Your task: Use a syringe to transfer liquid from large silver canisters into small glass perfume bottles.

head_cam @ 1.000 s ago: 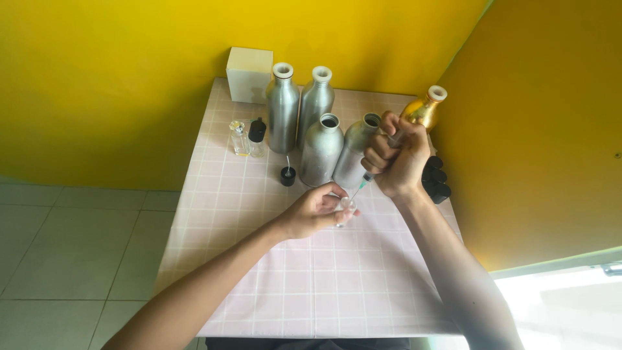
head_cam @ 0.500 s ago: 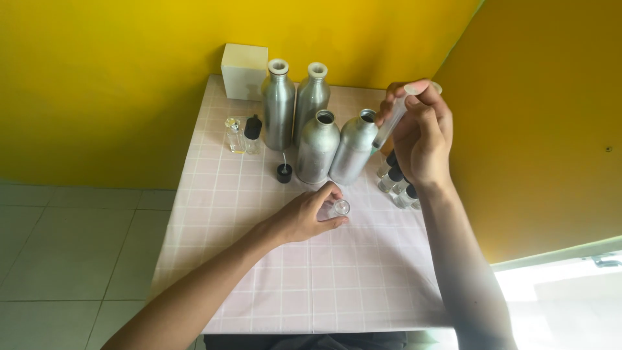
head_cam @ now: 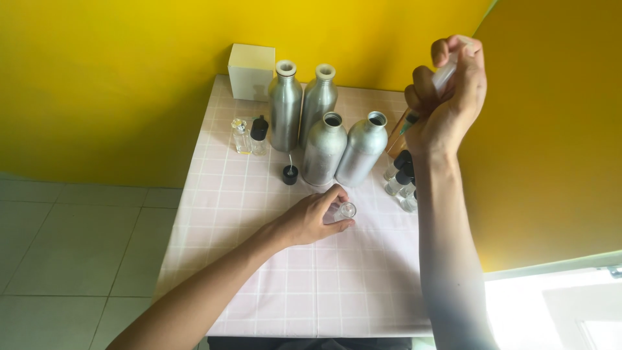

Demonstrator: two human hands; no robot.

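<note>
Head view, looking down on a small table [head_cam: 304, 291] covered with a pale pink checked cloth, set into a corner of yellow walls [head_cam: 110, 78].

Since half a second ago the right hand [head_cam: 447, 97] has risen higher and farther from the table, now well above the bottles, fist wrapped tight around a clear syringe [head_cam: 440, 81] with its thin tip pointing down and left. The left hand [head_cam: 314, 217] has stayed put on the cloth, fingers pinched around a small clear glass vial [head_cam: 346, 210] that stands upright, mouth open; whether it holds liquid I cannot tell.

Behind the left hand stand four brushed aluminium bottles [head_cam: 324, 146]: the two at the back upright with white collars, the two in front uncapped with dark open mouths, the rightmost leaning; their contents are hidden. A white box [head_cam: 251, 70] sits at the table's far edge. Under the right forearm is a cluster of small clear bottles with black caps [head_cam: 400, 178]. Left of the aluminium bottles are a small square glass bottle [head_cam: 241, 136] and a black-capped one [head_cam: 258, 135] just beside it. A loose black cap [head_cam: 290, 174] with a thin tube lies near the front bottles.
</note>
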